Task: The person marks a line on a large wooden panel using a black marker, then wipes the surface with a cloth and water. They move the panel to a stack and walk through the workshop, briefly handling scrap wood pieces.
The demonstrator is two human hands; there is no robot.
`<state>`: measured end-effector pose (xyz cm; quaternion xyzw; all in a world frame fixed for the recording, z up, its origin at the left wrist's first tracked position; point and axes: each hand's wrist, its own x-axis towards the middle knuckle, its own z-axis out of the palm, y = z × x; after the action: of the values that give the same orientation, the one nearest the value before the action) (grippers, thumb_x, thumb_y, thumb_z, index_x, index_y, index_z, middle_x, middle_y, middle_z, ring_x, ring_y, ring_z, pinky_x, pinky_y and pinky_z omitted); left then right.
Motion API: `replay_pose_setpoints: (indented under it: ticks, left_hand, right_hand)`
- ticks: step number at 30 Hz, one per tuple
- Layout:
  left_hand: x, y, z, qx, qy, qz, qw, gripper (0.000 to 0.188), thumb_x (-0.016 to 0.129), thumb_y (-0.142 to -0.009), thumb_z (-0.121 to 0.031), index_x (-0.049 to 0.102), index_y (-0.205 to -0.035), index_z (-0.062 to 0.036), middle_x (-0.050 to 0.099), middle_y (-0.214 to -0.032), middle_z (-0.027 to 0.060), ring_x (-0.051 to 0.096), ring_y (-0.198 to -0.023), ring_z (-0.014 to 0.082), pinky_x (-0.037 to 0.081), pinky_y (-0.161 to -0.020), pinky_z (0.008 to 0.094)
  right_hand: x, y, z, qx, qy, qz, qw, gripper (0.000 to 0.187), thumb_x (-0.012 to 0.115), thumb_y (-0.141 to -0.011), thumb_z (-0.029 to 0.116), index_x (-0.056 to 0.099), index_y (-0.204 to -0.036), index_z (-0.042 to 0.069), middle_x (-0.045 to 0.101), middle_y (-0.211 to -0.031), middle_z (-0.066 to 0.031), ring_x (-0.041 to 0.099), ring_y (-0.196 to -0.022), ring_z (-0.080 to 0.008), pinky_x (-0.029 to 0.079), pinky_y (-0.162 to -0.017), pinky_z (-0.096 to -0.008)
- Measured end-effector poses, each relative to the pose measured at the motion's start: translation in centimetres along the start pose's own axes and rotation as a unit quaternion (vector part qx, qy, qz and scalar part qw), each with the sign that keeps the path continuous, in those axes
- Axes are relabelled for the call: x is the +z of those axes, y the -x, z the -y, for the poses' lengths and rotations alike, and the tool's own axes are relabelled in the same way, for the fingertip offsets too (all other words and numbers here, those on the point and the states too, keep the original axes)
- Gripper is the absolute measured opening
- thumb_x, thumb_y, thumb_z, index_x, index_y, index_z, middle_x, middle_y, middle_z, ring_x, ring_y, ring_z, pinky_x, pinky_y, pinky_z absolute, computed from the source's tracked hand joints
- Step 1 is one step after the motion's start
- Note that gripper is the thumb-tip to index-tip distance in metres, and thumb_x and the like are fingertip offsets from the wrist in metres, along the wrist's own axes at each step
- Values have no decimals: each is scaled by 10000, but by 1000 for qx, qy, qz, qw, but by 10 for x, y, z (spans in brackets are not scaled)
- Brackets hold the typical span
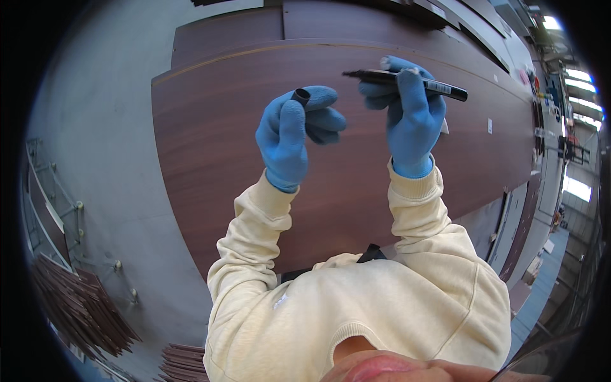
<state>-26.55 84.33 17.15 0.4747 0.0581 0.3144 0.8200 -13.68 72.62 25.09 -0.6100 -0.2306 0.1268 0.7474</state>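
Both my hands wear blue gloves and are raised over a dark brown wood-look panel (344, 172). My right hand (414, 121) grips a black marker (449, 90) between thumb and fingers; its bare dark tip points left, toward my other hand. Between the thumb and forefinger of my left hand (284, 137) is the black marker cap (301, 96), its round end facing up. Cap and marker are apart, with a short gap between the hands. Neither hand touches the panel, as far as I can tell.
More brown panels (223, 35) lie beyond the large one. At lower left are stacks of brown boards (83, 305) and a metal rack with casters (79, 205). A small white label (490, 126) sits on the panel's right part. Grey floor (108, 127) runs along the left.
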Motion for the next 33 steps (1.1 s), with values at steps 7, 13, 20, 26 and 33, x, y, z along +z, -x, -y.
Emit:
replay_pose_setpoints:
  ticks: [7,13,20,26,33]
  left_hand:
    - [48,34,-26,-11,-24,82,996,319,474,-1113,-283,628,-1219,-25,760,-1083,161,763,-769,199,633,-595,287]
    - [83,64,-35,-28,-14,139,990,309,504,-1104,-251,616,-1251,-4,761,-999,179,759,-761,205,638,-630,303]
    - [133,107,-47,-71,-86,200,974,287,536,-1088,-185,607,-1258,36,751,-939,156,730,-788,173,618,-684,302]
    - [190,157,-12,-29,-159,187,969,286,490,-1109,-222,590,-1217,23,723,-917,102,674,-748,118,586,-667,278]
    - [274,190,41,-27,-187,184,965,331,463,-1118,-303,562,-1137,13,708,-868,90,654,-706,104,564,-616,261]
  right_hand:
    - [-21,48,68,-19,-35,41,998,193,704,-990,134,727,-1100,-23,759,-866,-111,753,-742,-181,625,-637,-273]
    - [-55,90,100,2,11,39,999,195,739,-968,158,737,-1077,-4,756,-862,-81,726,-709,-142,592,-641,-249]
    - [-109,129,133,158,24,90,983,213,735,-968,208,748,-1027,5,746,-850,-68,684,-705,-112,558,-631,-246]
    - [-172,167,123,174,-57,96,978,225,711,-984,217,760,-1082,19,769,-924,-61,705,-774,-116,566,-678,-237]
    - [-263,185,141,194,-46,94,975,223,754,-966,263,768,-985,41,705,-788,-24,637,-713,-102,530,-666,-245]
